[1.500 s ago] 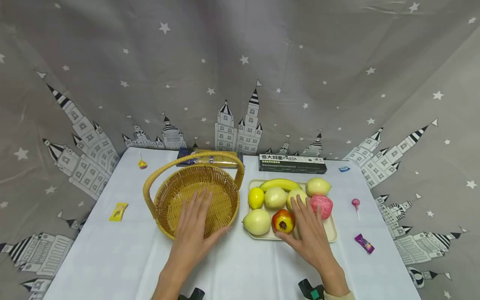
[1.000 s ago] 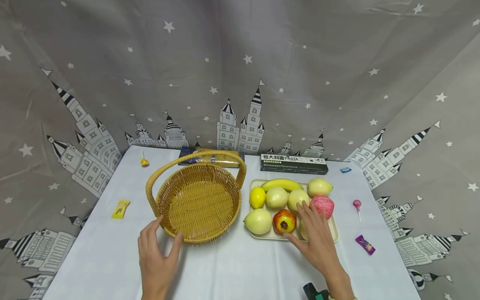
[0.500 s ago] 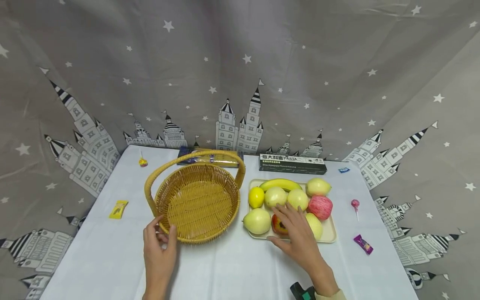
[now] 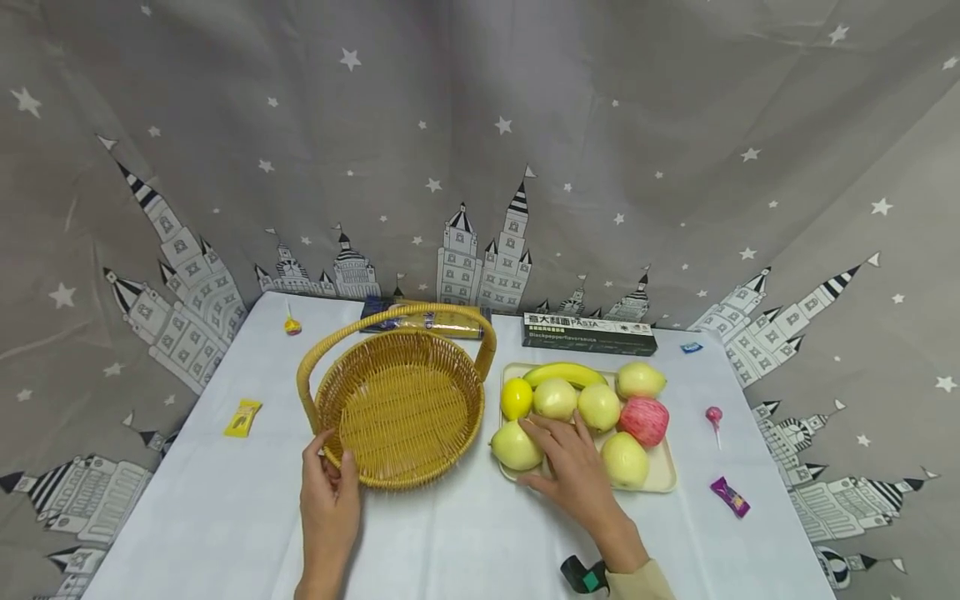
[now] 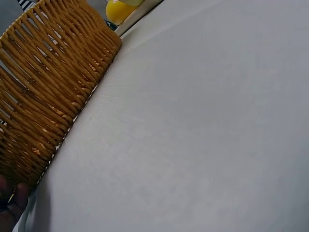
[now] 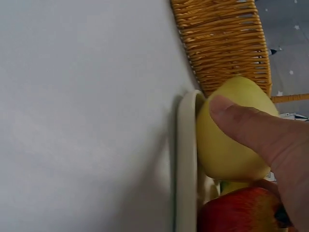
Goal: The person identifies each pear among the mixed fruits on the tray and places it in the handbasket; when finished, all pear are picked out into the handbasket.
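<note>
1. The pale green fruit [image 4: 513, 452] sits at the near-left corner of the tray [image 4: 662, 468], inside its rim; whether it has been lifted at all cannot be told
2. The person's right hand [image 4: 576, 477] comes over the tray's near edge and grips this fruit, the thumb [image 6: 244, 124] on the near side and the other fingers mostly hidden
3. A red fruit [image 6: 236, 212] lies just beside it along the tray's near edge, under the right hand, and so mostly hidden from the head view
4. The step in hand appears to be taking hold of the green fruit; the next move would seem to call for firming that hold and raising it clear of the tray's rim without rolling the red one
5. Left of the tray, near but apart, stands the basket [image 4: 412, 412], its near-left side held by the left hand [image 4: 330, 504], probably to steady it
6. Behind the tray lies a pasta box [image 4: 588, 335]; to its right lies a pink lollipop [image 4: 714, 414]
</note>
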The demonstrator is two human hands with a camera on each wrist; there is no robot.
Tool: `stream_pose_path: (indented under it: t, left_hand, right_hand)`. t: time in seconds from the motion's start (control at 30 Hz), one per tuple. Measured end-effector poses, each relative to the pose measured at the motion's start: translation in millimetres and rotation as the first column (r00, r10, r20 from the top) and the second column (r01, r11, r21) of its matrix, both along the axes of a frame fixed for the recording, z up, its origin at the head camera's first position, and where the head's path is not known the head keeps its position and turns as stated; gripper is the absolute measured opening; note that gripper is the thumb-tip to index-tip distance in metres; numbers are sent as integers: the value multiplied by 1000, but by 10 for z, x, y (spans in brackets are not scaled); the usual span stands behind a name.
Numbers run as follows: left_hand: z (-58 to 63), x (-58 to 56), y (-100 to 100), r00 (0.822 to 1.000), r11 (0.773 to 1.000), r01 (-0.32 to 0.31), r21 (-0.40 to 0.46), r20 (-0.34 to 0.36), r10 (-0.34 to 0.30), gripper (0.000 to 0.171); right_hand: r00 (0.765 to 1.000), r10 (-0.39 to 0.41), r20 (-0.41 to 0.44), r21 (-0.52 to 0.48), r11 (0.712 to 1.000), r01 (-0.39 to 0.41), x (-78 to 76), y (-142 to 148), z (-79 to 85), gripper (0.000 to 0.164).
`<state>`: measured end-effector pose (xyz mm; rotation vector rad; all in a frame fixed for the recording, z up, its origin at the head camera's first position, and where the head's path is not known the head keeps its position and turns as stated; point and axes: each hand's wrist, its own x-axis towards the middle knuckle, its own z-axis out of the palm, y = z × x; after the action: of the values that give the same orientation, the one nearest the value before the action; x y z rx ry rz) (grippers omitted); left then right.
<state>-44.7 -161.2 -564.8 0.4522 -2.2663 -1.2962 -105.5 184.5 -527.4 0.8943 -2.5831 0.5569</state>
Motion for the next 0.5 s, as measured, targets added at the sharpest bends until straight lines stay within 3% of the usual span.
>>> stream_pose_path:
  t: [0.2,0.37,0.5]
  left_hand:
    - [-42,48,39,1000,1000,-11,7,28,11,44]
    - [-32,27,38,1000,1000,-9,0,-8,9,43]
    - [-17,-5,32,999,1000,-12,-6,-34,12,44]
  right_hand:
    - [999,-24,-29,-28,999,23,37,5,-60,80]
    - [998,-16,-64,-70,997,12,16,-4,-21,65]
    - [999,-6,-32,-24,1000,5,-45,-24,52,69]
